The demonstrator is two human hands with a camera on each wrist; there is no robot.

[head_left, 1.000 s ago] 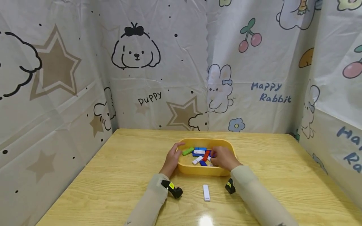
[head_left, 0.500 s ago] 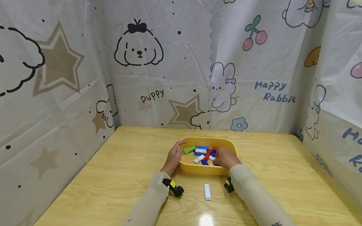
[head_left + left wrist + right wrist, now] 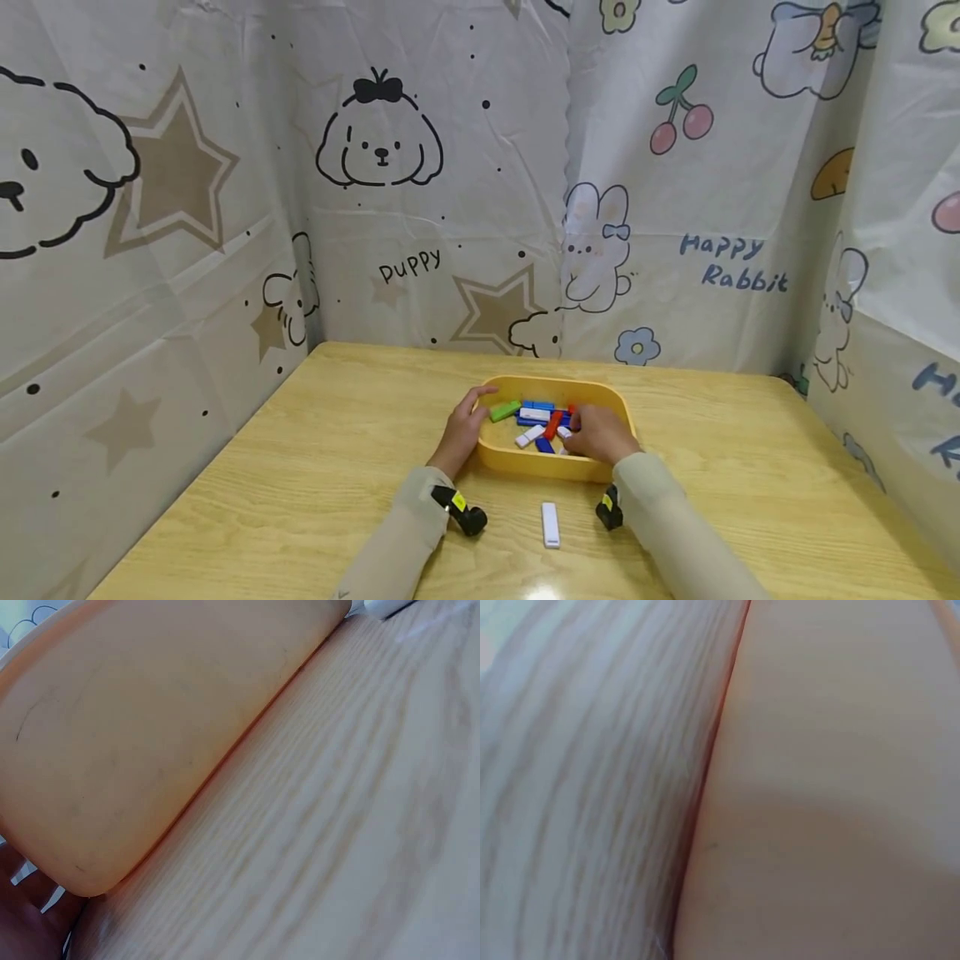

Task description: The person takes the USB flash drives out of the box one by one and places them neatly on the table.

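A yellow plastic bin [image 3: 540,467] stands on the table, holding small flat sticks that look like USB sticks. Among them are a green one [image 3: 505,411], a red one [image 3: 553,426], a white one [image 3: 529,436] and several blue ones. My left hand [image 3: 459,433] grips the bin's left end, its fingers along the outside in the left wrist view and its thumb at the rim. Inside the right part of the bin, my right hand [image 3: 600,435] reaches down with bent fingers beside a white stick; I cannot tell whether it pinches one. The right wrist view shows only the bin's wall and the tabletop.
One white stick [image 3: 551,525] lies on the wooden table [image 3: 360,433] in front of the bin, between the forearms. Printed cloth [image 3: 487,208] hangs around the back and sides. Each wrist wears a small black camera [image 3: 467,515].
My right hand has shifted slightly toward the near right of the bin, uncovering a bit of red behind it. My left hand keeps its place on the bin. The head view has tilted a little.
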